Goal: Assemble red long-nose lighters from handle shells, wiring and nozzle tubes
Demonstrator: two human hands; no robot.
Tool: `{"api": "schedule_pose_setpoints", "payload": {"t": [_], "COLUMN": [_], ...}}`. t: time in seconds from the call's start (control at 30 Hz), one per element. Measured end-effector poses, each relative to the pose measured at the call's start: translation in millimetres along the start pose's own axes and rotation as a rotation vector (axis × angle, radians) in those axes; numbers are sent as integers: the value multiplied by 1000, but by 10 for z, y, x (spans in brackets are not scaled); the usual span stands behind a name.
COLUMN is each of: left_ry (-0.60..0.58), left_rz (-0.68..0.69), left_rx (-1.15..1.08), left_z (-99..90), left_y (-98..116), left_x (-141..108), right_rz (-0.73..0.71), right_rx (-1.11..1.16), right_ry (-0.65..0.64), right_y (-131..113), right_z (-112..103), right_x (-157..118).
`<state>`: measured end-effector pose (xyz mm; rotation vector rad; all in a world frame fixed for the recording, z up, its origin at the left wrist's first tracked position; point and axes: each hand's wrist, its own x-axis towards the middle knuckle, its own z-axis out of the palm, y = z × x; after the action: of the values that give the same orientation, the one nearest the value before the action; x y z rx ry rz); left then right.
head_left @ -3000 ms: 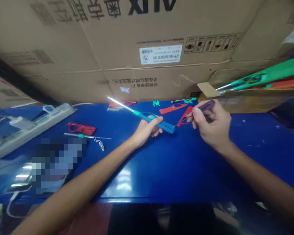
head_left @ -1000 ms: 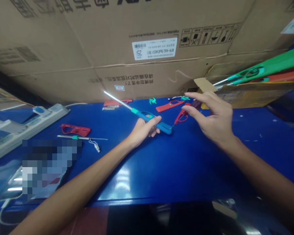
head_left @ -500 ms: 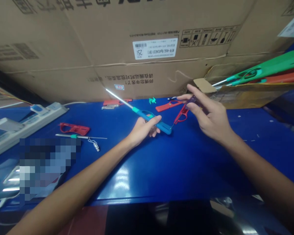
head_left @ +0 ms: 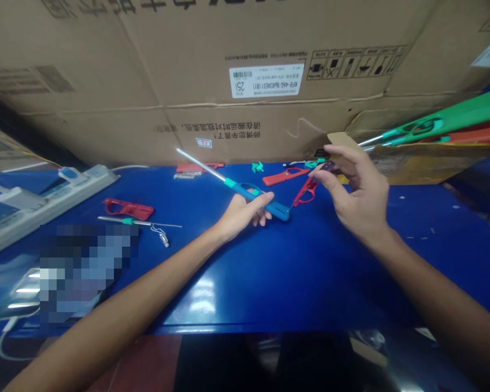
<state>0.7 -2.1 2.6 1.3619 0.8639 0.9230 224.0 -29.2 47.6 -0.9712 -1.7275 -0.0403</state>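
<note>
My left hand [head_left: 245, 215] is closed round a blue long-necked lighter [head_left: 278, 210], its metal tube pointing up and to the left. In the fingers of my right hand [head_left: 357, 193] is a screwdriver with a dark purple handle [head_left: 329, 165]; its thin shaft slants down to the handle end of the lighter, where the tip seems to touch. Just behind lie a red lighter shell [head_left: 286, 175] and another red part [head_left: 306, 193], partly behind the screwdriver. A small green piece [head_left: 257, 166] rests near the cardboard.
A large cardboard box [head_left: 147, 71] stands behind the blue table [head_left: 249, 283]. At right, a smaller box [head_left: 416, 163] holds green and red lighters. Left are a power strip [head_left: 44, 212], a red shell [head_left: 129, 209], a metal tube [head_left: 139, 221] and a phone-like device [head_left: 20, 294].
The view has shifted slightly. My right hand's fingers have curled more around the screwdriver handle, while my left hand keeps its hold on the lighter.
</note>
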Motion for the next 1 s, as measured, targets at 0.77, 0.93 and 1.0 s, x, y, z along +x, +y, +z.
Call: {"api": "schedule_pose_setpoints", "payload": {"t": [0.77,0.93,1.0], "left_ry": [6,3,23], "left_rz": [30,32,20], "left_rx": [-3,131,173], "left_z": [-13,27,33], "left_y": [-41,-42,-45], "left_x": [8,-5,-8], "right_rz": [75,-27,-5], "right_rx": [65,-11,32], "right_ry": [-79,-173,-255], "right_y": [26,21,15], "right_z": [10,-2,-1], "right_x": [-13,-10,-22]}}
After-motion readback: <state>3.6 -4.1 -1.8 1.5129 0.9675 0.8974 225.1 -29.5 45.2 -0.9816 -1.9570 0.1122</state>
